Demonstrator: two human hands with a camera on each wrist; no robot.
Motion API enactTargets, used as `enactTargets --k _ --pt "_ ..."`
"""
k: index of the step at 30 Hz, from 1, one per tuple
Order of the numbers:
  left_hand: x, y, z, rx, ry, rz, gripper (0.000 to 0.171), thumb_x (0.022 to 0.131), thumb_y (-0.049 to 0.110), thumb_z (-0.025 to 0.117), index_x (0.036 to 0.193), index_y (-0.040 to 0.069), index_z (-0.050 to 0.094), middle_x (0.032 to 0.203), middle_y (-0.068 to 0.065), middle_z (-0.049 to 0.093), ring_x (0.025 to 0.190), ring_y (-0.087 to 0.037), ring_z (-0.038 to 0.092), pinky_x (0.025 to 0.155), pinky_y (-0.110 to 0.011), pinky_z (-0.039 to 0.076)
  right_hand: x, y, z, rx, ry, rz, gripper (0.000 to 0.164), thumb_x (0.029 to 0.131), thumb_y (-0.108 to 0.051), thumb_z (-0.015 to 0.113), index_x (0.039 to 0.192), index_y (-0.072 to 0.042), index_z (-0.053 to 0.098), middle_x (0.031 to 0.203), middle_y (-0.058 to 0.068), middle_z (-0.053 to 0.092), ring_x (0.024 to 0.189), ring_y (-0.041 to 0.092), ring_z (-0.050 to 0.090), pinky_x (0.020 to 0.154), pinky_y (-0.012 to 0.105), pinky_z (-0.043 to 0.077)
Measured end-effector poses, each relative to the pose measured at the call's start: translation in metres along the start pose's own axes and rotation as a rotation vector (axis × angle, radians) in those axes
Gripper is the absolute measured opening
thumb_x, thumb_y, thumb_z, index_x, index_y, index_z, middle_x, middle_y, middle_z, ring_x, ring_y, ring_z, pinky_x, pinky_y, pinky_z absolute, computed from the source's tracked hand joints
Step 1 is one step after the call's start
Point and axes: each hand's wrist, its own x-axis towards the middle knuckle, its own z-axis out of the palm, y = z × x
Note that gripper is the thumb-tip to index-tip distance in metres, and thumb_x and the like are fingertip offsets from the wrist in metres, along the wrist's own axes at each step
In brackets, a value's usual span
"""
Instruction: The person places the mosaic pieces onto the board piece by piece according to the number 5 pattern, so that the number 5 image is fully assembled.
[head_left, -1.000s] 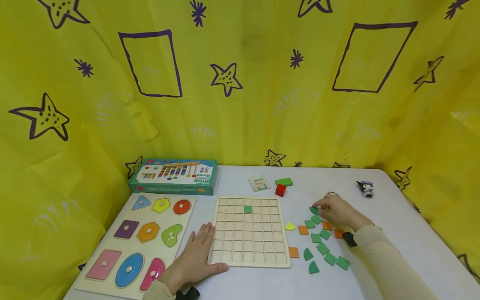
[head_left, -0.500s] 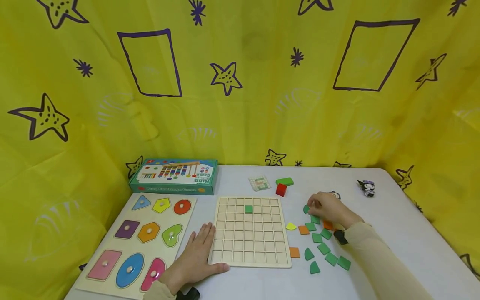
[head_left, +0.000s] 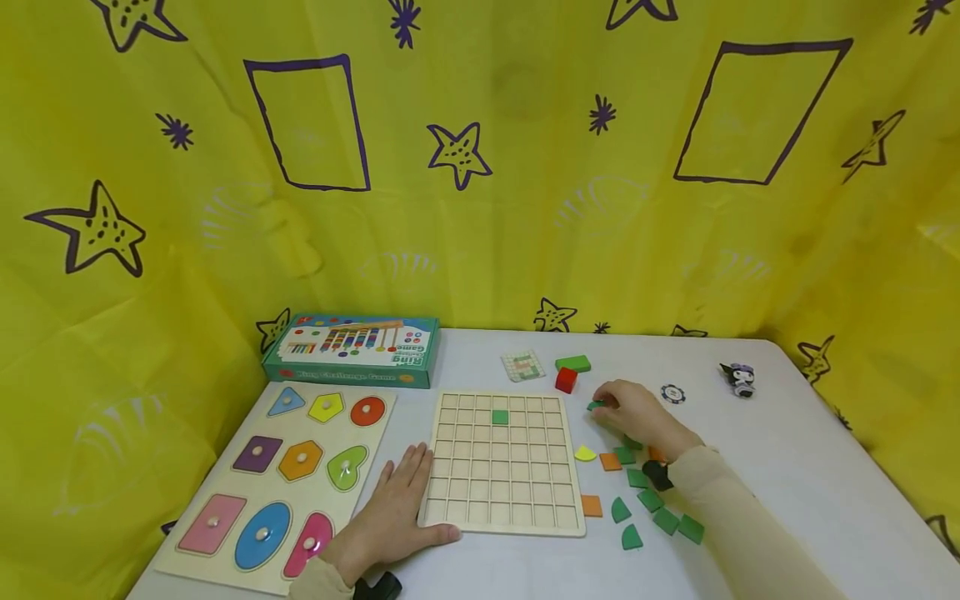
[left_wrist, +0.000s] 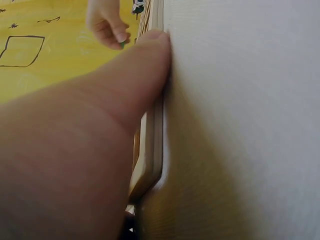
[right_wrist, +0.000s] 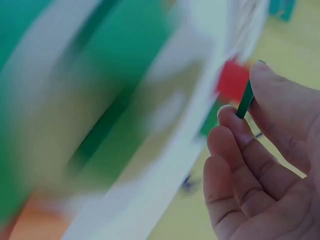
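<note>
My right hand (head_left: pixel 637 417) pinches a green quarter-circle tile (right_wrist: pixel 244 100) between thumb and forefinger, raised near the right side of a wooden grid board (head_left: pixel 517 530). In the head view only a sliver of that tile shows at the fingertips. One green square tile (head_left: pixel 500 417) sits in a cell of the board's upper part. My left hand (head_left: pixel 393 517) lies with straight fingers along the board's left edge, its thumb stretched by the near left corner. Loose green tiles (head_left: pixel 665 521), orange squares (head_left: pixel 592 506) and a yellow quarter-circle (head_left: pixel 585 453) lie right of the board, some hidden beneath my right hand.
A knobbed shape puzzle (head_left: pixel 281 533) lies at left, with a game box (head_left: pixel 348 377) behind it. Beyond the board are a pattern card (head_left: pixel 522 365), a green block (head_left: pixel 573 363) and a red cube (head_left: pixel 566 380). A chip (head_left: pixel 672 393) and figurine (head_left: pixel 741 379) are farther right.
My right hand has picked the green quarter-circle from the far end of the loose tiles and carried it left toward the board, uncovering the chip. My left hand stays put.
</note>
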Motion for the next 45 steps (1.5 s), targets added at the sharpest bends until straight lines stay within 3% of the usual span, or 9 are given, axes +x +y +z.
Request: enactTargets --k 5,9,17,26,32,37,42,45 --pt "-0.001 -0.001 -0.001 -0.001 0.008 0.009 0.117 0.077 0.077 0.057 0.151 -0.008 0.023 0.157 -0.023 0.02 0.144 -0.038 0.014 0.112 -0.061 0.011 0.01 -0.053 0.02 0.086 0.058 -0.116 0.025 0.089 -0.016 0.074 0.108 -0.001 0.071 0.093 0.0 0.064 0.083 0.017 0.056 0.078 0.036 0.051" --pt "-0.002 -0.001 -0.001 -0.001 0.005 0.01 0.117 0.078 0.078 0.056 0.151 -0.008 0.022 0.157 -0.023 0.02 0.144 -0.038 0.014 0.112 -0.06 0.011 0.026 -0.089 0.042 0.098 0.066 -0.185 0.017 0.086 -0.017 0.077 0.098 -0.004 0.074 0.088 -0.001 0.065 0.078 0.014 0.055 0.073 0.031 0.049" --pt "0.001 0.0 0.001 -0.009 -0.014 -0.013 0.117 0.077 0.078 0.056 0.152 -0.005 0.023 0.158 -0.021 0.02 0.145 -0.037 0.014 0.113 -0.059 0.01 0.055 -0.123 0.075 0.03 0.012 -0.22 0.011 0.085 -0.015 0.078 0.088 -0.008 0.07 0.08 -0.003 0.06 0.076 0.014 0.053 0.071 0.031 0.047" --pt "0.0 -0.001 0.0 -0.009 -0.012 -0.009 0.117 0.077 0.078 0.056 0.152 -0.005 0.022 0.158 -0.021 0.019 0.145 -0.037 0.012 0.113 -0.059 0.009 0.06 -0.131 0.079 -0.071 0.025 -0.278 0.014 0.083 -0.011 0.079 0.074 -0.011 0.068 0.074 -0.004 0.057 0.073 0.014 0.053 0.07 0.031 0.048" --pt "-0.001 -0.001 -0.002 -0.003 -0.008 -0.011 0.117 0.077 0.078 0.056 0.152 -0.006 0.022 0.158 -0.021 0.019 0.145 -0.037 0.012 0.113 -0.059 0.009 0.061 -0.135 0.079 -0.143 0.057 -0.307 0.011 0.083 -0.013 0.079 0.075 -0.011 0.073 0.074 -0.004 0.06 0.075 0.016 0.055 0.071 0.031 0.048" --pt "-0.002 0.0 -0.002 -0.018 -0.003 -0.01 0.117 0.078 0.076 0.058 0.151 -0.007 0.023 0.157 -0.022 0.019 0.145 -0.038 0.014 0.112 -0.061 0.01 0.053 -0.132 0.075 -0.102 0.043 -0.341 0.004 0.087 -0.011 0.075 0.085 -0.008 0.078 0.086 0.001 0.068 0.085 0.02 0.058 0.077 0.036 0.049" --pt "-0.001 0.001 -0.001 -0.016 -0.014 -0.016 0.118 0.077 0.078 0.057 0.152 -0.006 0.023 0.158 -0.021 0.019 0.145 -0.037 0.013 0.112 -0.06 0.009 0.029 -0.112 0.052 -0.023 0.071 -0.35 0.009 0.089 -0.006 0.071 0.096 -0.004 0.077 0.097 0.003 0.07 0.095 0.025 0.059 0.086 0.041 0.049" --pt "0.0 0.001 0.0 -0.005 -0.014 -0.01 0.118 0.077 0.079 0.055 0.152 -0.006 0.022 0.158 -0.021 0.019 0.145 -0.037 0.012 0.112 -0.059 0.009 0.012 -0.087 0.032 -0.027 0.105 -0.283 0.011 0.089 -0.005 0.071 0.098 -0.003 0.076 0.096 0.004 0.07 0.094 0.026 0.058 0.086 0.043 0.049"
